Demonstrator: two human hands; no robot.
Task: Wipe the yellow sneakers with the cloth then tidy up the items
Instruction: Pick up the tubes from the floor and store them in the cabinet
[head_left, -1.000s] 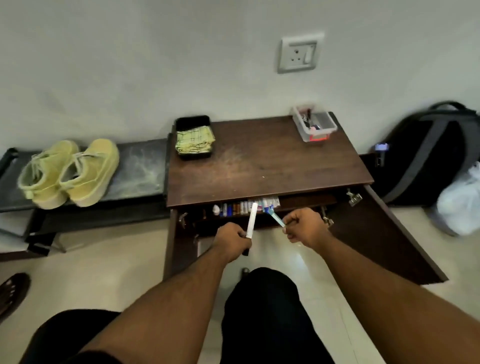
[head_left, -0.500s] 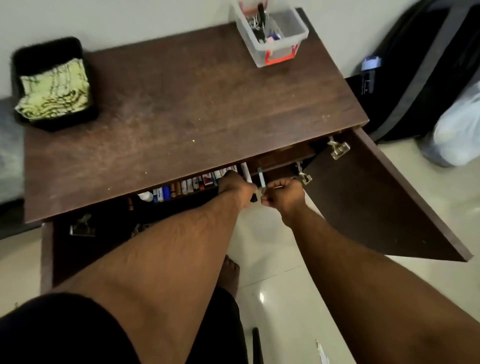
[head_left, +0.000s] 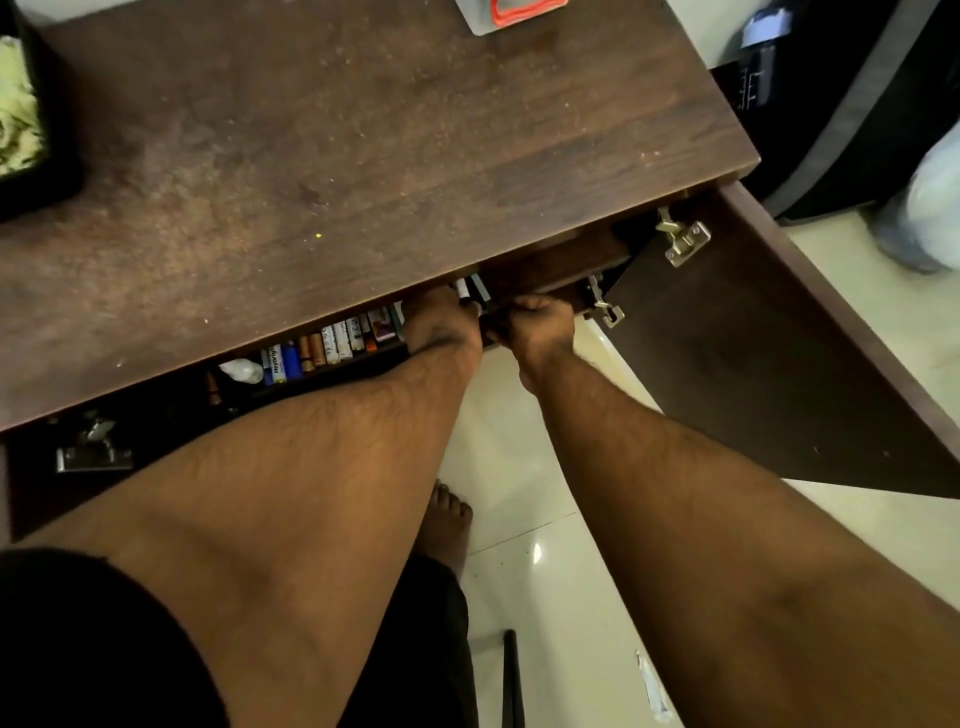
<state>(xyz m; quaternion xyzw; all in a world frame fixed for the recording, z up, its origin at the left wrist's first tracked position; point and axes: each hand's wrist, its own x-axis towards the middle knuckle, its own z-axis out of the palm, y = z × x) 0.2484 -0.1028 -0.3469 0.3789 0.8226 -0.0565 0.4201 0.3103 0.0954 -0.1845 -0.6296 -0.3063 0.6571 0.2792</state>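
Dark wood cabinet top (head_left: 363, 156), dusty and speckled, glossy cream floor tiles (head_left: 545, 571) below. Far left edge: black tray (head_left: 47, 176) on the top, holding the folded yellow-green patterned cloth (head_left: 15, 114), partly cut off by the frame. Under the top's front lip, a row of small batteries and tubes (head_left: 322, 348). Left hand (head_left: 441, 322) curled around a white stick-like item (head_left: 461, 289), tip under the lip. Right hand (head_left: 535, 325) fisted just beside it; contents hidden. Cabinet door (head_left: 753, 364) swung open right. Dark backpack (head_left: 857, 104) far right.
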